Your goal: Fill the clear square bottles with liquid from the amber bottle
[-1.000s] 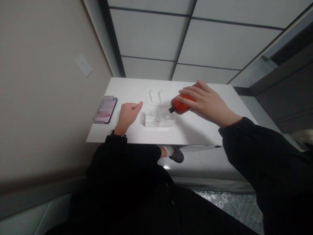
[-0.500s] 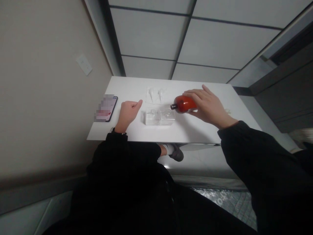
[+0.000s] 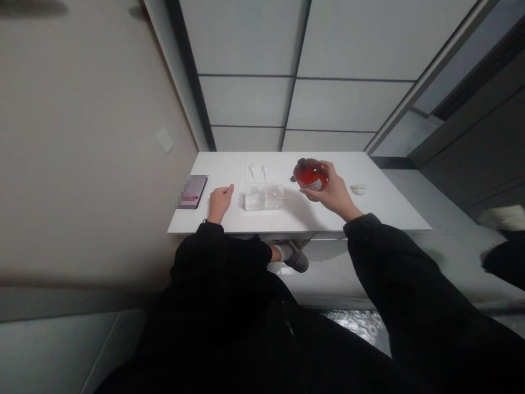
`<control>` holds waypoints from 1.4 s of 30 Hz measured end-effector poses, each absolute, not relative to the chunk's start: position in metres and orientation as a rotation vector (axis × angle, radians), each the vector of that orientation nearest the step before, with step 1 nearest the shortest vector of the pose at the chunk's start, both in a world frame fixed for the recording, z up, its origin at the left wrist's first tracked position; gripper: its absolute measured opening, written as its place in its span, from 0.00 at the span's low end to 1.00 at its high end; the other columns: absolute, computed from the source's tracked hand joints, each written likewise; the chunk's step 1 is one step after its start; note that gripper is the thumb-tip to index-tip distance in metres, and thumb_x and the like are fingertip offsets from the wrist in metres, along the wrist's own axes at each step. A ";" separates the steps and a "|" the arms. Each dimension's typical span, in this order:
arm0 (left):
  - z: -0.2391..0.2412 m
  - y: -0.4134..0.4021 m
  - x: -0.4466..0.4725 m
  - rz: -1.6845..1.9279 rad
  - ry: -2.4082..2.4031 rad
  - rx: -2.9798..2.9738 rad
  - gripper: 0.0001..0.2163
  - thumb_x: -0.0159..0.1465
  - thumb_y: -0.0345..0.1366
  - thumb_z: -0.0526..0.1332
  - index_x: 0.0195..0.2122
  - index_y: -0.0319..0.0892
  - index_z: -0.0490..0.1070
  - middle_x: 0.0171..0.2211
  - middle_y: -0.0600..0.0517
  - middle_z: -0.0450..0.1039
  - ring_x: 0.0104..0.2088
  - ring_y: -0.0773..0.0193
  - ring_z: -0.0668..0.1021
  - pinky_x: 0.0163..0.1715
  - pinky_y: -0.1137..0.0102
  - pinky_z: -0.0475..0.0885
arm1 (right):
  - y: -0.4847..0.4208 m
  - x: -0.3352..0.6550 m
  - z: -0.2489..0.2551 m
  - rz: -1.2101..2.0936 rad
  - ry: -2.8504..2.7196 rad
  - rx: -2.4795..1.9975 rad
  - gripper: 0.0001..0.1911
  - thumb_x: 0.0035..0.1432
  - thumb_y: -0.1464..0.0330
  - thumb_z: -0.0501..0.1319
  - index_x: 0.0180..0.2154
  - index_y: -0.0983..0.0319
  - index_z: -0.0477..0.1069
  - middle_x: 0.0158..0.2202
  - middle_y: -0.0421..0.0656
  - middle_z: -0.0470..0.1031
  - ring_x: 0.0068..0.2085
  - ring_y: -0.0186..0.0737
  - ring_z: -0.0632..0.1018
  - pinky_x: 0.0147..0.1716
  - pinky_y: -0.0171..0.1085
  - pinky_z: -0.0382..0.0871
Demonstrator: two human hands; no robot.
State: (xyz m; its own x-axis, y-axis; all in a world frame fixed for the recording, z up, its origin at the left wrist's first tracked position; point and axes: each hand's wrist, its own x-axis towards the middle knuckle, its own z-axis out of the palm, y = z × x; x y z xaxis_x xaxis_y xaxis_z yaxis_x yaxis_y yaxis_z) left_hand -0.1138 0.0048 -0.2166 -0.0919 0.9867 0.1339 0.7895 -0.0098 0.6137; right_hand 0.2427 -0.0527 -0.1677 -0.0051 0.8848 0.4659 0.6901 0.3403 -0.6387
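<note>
My right hand (image 3: 331, 192) is wrapped round a rounded bottle of red-orange liquid (image 3: 308, 174), held above the white table (image 3: 229, 219). The bottle's dark neck points up and away, and part of a pale label shows. To its left stands a clear two-part container (image 3: 264, 200), apart from the bottle. My left hand (image 3: 220, 201) rests on the table left of that container. Its fingers are curled in, the thumb sticks out, and no object shows in it. A small dark piece (image 3: 292, 179) lies beside the bottle; its kind is unclear.
Behind the container, two white nozzle-like pieces (image 3: 258, 173) lie on a clear sheet or tray. A phone (image 3: 194, 191) lies at the table's left edge. Small whitish items (image 3: 357, 189) sit at the right. Wall and panels border the left and back.
The bottle has turned from lying sideways, neck toward the clear container, to a more upright tilt, and my right hand has turned with it. My left hand stays by the container. The view has shifted.
</note>
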 end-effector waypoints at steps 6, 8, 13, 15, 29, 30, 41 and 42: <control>-0.215 -0.030 -0.114 0.490 2.015 1.854 0.20 0.73 0.44 0.66 0.62 0.41 0.72 0.60 0.43 0.75 0.55 0.52 0.81 0.54 0.52 0.81 | -0.078 0.244 -0.197 0.532 -1.554 -1.347 0.46 0.45 0.52 0.77 0.61 0.57 0.63 0.60 0.58 0.78 0.61 0.63 0.80 0.62 0.63 0.71; -0.209 -0.043 -0.112 0.383 2.018 1.869 0.19 0.73 0.44 0.65 0.61 0.41 0.73 0.59 0.43 0.75 0.55 0.52 0.81 0.54 0.52 0.81 | -0.085 0.242 -0.202 0.539 -1.541 -1.323 0.45 0.45 0.52 0.77 0.61 0.57 0.63 0.60 0.58 0.79 0.60 0.62 0.81 0.62 0.63 0.71; -0.187 -0.075 -0.094 0.103 1.939 1.940 0.19 0.73 0.44 0.65 0.61 0.42 0.73 0.59 0.43 0.75 0.55 0.52 0.81 0.54 0.53 0.81 | -0.104 0.238 -0.200 0.511 -1.568 -1.239 0.46 0.44 0.53 0.78 0.60 0.61 0.66 0.61 0.60 0.77 0.61 0.61 0.79 0.64 0.60 0.70; -0.176 -0.089 -0.079 0.011 1.869 1.994 0.18 0.73 0.44 0.65 0.61 0.42 0.73 0.59 0.43 0.75 0.54 0.53 0.81 0.54 0.53 0.81 | -0.111 0.239 -0.194 0.486 -1.581 -1.212 0.46 0.45 0.53 0.78 0.61 0.61 0.67 0.62 0.59 0.77 0.62 0.60 0.79 0.65 0.59 0.70; -0.166 -0.146 0.007 0.272 1.186 2.373 0.11 0.63 0.44 0.70 0.26 0.47 0.77 0.26 0.52 0.77 0.30 0.60 0.77 0.32 0.67 0.66 | -0.069 0.239 -0.164 0.211 -1.730 -1.140 0.41 0.50 0.60 0.75 0.63 0.58 0.68 0.63 0.55 0.76 0.63 0.61 0.78 0.63 0.62 0.70; -0.169 -0.139 0.004 0.410 1.231 2.353 0.13 0.66 0.44 0.66 0.26 0.46 0.74 0.27 0.51 0.76 0.31 0.60 0.76 0.34 0.67 0.66 | -0.061 0.236 -0.165 0.184 -1.755 -1.131 0.40 0.51 0.61 0.75 0.64 0.58 0.68 0.63 0.55 0.77 0.62 0.61 0.78 0.62 0.62 0.71; -0.224 -0.005 -0.097 1.119 1.737 1.722 0.15 0.70 0.41 0.51 0.26 0.45 0.62 0.22 0.56 0.63 0.26 0.64 0.69 0.30 0.69 0.62 | 0.045 0.203 -0.185 0.013 -2.109 -0.975 0.34 0.61 0.61 0.70 0.66 0.52 0.65 0.63 0.50 0.77 0.63 0.61 0.78 0.68 0.68 0.64; -0.229 -0.003 -0.097 1.091 1.718 1.706 0.15 0.69 0.42 0.52 0.25 0.45 0.64 0.21 0.56 0.63 0.26 0.64 0.69 0.30 0.69 0.62 | 0.053 0.201 -0.186 0.006 -2.142 -0.963 0.35 0.61 0.62 0.70 0.67 0.52 0.65 0.64 0.50 0.77 0.63 0.61 0.78 0.70 0.70 0.62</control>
